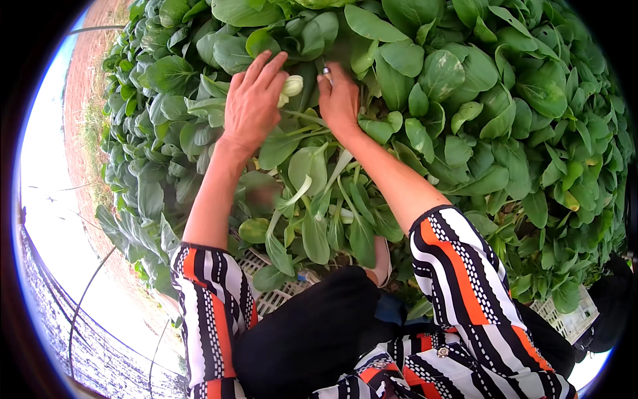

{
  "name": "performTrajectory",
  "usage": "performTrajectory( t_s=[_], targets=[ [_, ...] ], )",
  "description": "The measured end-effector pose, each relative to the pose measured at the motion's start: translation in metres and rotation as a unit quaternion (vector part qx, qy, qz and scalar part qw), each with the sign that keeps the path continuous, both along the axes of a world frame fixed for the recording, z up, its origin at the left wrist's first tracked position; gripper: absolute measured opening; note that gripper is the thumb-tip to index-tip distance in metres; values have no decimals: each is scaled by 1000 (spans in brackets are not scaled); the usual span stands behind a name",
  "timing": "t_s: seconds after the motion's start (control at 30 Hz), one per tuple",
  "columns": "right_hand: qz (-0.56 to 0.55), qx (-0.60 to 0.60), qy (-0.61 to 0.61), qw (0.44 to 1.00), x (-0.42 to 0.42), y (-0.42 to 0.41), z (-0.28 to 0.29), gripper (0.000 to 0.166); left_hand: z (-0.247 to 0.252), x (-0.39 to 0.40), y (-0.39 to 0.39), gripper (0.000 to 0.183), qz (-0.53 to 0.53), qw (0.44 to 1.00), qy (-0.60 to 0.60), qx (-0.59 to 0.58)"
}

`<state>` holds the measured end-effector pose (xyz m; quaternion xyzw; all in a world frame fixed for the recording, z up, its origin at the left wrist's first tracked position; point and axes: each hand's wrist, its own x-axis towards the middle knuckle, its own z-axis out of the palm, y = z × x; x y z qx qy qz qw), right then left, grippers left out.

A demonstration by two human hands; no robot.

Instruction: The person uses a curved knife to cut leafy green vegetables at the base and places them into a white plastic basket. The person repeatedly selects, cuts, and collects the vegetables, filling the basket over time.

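Note:
My left hand [256, 102] is closed over a head of bok choy, its back facing up. The pale cut base [292, 86] of that head sticks out on the thumb side, and green leaves [212, 107] show on the other side; the thumb is hidden. Close by to the right, my right hand [340, 99] grips a small knife [327, 71]. Only its metal collar and a bit of thin blade show, pointing into the standing bok choy plants [319, 35]. Below and between my forearms lie loose leaves with pale stalks [315, 229].
Dense leafy plants [498, 99] fill the bed ahead and to the right. A white plastic crate [276, 299] stands beside my knee, partly under leaves; another crate [568, 316] is at the far right. Thin hoops [79, 309] and bare soil [84, 75] border the left side.

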<state>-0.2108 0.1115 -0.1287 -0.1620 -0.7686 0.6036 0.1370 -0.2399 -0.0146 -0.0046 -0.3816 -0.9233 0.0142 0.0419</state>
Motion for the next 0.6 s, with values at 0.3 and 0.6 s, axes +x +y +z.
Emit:
performTrajectory(
  t_s=[0.3,0.6],
  targets=[
    [97,-57,-18,994,6,21,-7,38,-22,-35,29,34,-53,992,27,-111],
    [43,-68,-185,979,-14,24,-47,39,-51,-51,-15,36,8,998,-36,-53]
  ],
)
